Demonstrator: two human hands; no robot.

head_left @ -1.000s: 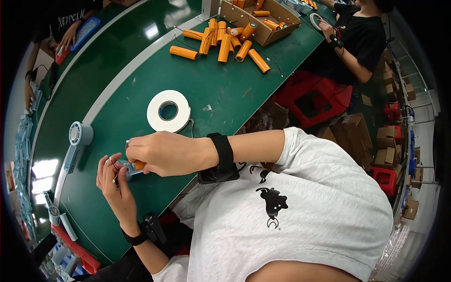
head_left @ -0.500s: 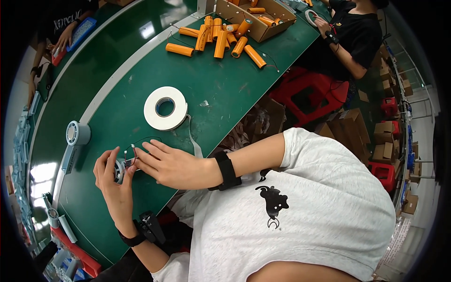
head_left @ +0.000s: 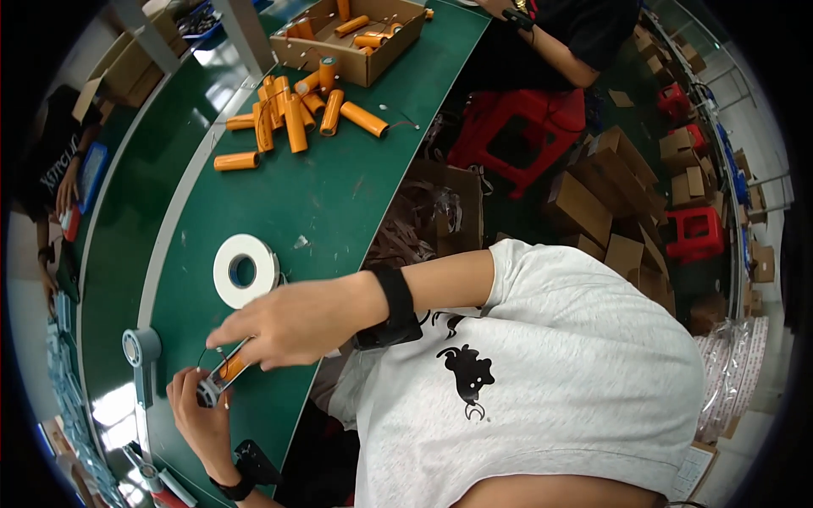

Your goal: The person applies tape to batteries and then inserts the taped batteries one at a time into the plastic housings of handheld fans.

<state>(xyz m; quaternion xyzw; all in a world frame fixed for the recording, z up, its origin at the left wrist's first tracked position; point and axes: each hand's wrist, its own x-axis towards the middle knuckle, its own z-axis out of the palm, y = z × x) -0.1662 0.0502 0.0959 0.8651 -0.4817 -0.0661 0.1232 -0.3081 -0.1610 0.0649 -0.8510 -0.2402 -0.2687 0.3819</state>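
Note:
My left hand point(head_left: 201, 423) is closed around the round head of an opened handheld fan point(head_left: 207, 392) near the table's front left. An orange cylindrical battery point(head_left: 230, 367) lies in its narrow handle, with thin dark wires and small white connectors about it. Over the handle's other end is my right hand point(head_left: 296, 323), slightly blurred, its thumb and fingers around that end; part of the handle is hidden under it. A roll of white tape point(head_left: 246, 271) lies flat just beyond my right hand. Left of my hands is a light-blue handheld fan point(head_left: 142, 356) on the table.
Several orange batteries point(head_left: 294, 123) with wires lie in a pile at the far side, beside a cardboard box point(head_left: 360, 63) of more. A person point(head_left: 559, 46) works at far right by a red stool point(head_left: 521, 135). Cartons point(head_left: 610, 182) stand on the floor.
The view has shifted, so the table's things sit lower and further left. My right hand has gone from lying flat beside the fan to closing over its handle; the orange battery now shows.

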